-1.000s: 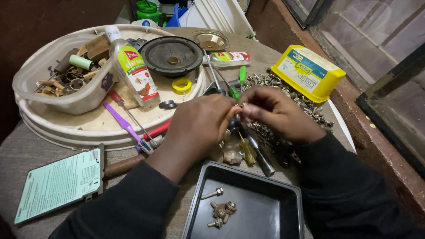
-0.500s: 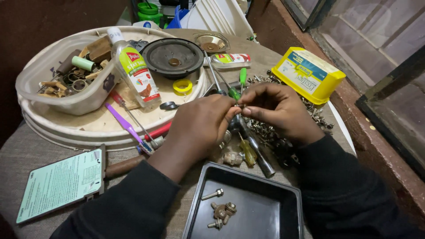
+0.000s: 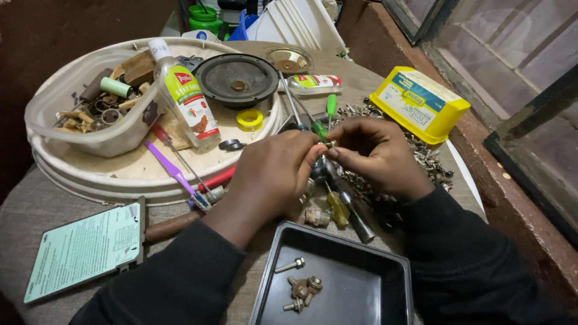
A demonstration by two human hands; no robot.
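Two hands are meeting over a cluttered desk point(image 3: 36, 216), fingertips pressed together on a small metal part point(image 3: 329, 144), too small to identify with certainty but looking like a bolt or nut. The left hand point(image 3: 274, 180) is curling in from the left, thumb and forefinger pinching the part; the right hand point(image 3: 376, 153) is pinching it from the other side, apparently so that one hand can steady it while the other turns.

The part is being held in the air just above a heap of loose hardware point(image 3: 421, 156) that is spreading along the desk's right side, next to a yellow box point(image 3: 418, 102). Directly below the wrists, a black tray point(image 3: 385, 283) is sitting at the near edge, holding a few bolts point(image 3: 298, 283) in its left half, kept apart from the heap and within easy reach of both hands.

Screwdrivers are lying under and beside the hands: a yellow-handled one point(image 3: 337, 207) near the tray and a green-handled one point(image 3: 330, 105) pointing away. To the left, a round white tray point(image 3: 78, 174) is carrying a speaker point(image 3: 238, 78), a clear bottle point(image 3: 183, 99) lying on its side, a roll of yellow tape point(image 3: 249, 118) and a plastic tub point(image 3: 108, 135) of odd parts, all pushed back from the working spot. A green card point(image 3: 84, 250) is resting at the near left corner.
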